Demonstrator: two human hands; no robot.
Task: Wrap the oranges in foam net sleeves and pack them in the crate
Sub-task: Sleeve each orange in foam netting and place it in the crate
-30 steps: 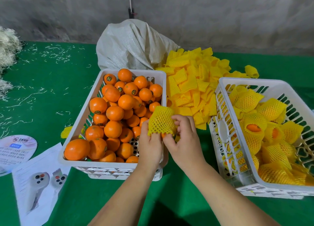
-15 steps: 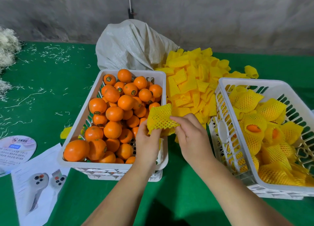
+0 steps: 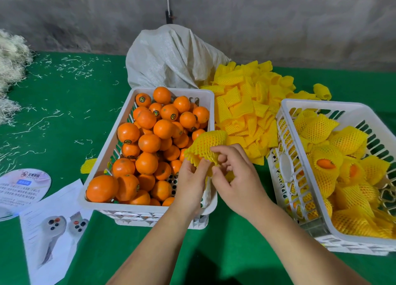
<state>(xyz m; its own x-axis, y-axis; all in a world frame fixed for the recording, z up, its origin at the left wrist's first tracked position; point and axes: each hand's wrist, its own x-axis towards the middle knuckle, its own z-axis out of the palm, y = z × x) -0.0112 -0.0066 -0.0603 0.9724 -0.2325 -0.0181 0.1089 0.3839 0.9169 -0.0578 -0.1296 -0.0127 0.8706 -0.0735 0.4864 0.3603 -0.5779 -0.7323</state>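
A yellow foam net sleeve (image 3: 204,146) is held up over the near right corner of the white crate of bare oranges (image 3: 150,143). My left hand (image 3: 189,181) pinches its lower left edge. My right hand (image 3: 234,175) grips its lower right part with fingers curled into the net. I cannot tell if an orange sits inside the sleeve. The white crate (image 3: 308,224) on the right holds several sleeved oranges (image 3: 325,164). A heap of loose yellow sleeves (image 3: 246,104) lies between and behind the two crates.
A white woven sack (image 3: 169,60) stands against the grey wall behind the orange crate. Printed sheets (image 3: 49,227) and a round card (image 3: 21,186) lie at the near left on the green cloth. Pale straw (image 3: 10,66) is heaped at the far left.
Both hands have kept hold of the sleeve. It has tilted and stretched up to the right, and my right fingers have shifted lower on it.
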